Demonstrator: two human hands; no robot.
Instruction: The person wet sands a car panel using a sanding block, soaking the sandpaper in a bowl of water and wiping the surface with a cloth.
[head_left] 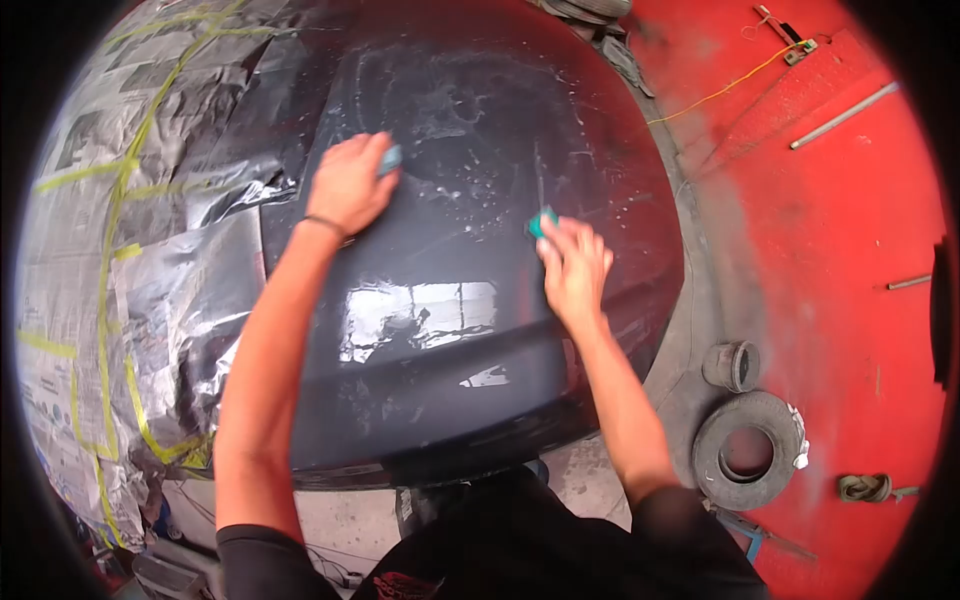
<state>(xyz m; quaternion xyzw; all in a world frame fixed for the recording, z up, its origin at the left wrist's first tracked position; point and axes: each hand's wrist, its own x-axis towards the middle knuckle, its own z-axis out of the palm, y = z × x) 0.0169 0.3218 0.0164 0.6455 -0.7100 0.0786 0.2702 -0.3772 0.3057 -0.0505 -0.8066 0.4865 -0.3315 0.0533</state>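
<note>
Car panel: dark, glossy, curved metal-like panel [450, 250], wet-streaked; taped silver-grey paper sheets [190, 285] at left.
Room: red-painted surface [850, 200], right; black rubber tyre [708, 450], near right.
Hidden: your left hand [352, 185] covers much of a pale-blue block [391, 159].
Left grip: fingers together, clamped on it, panel's left.
Right hand [576, 268]: your fingers clamp a small green block [541, 224], panel's right.

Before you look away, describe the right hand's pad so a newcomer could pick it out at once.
Find the dark, wet car panel filling the picture's middle. On its right side, the right hand holds a small green pad. A stronger green sets it apart from the paler, blue-grey pad in the left hand.
</note>
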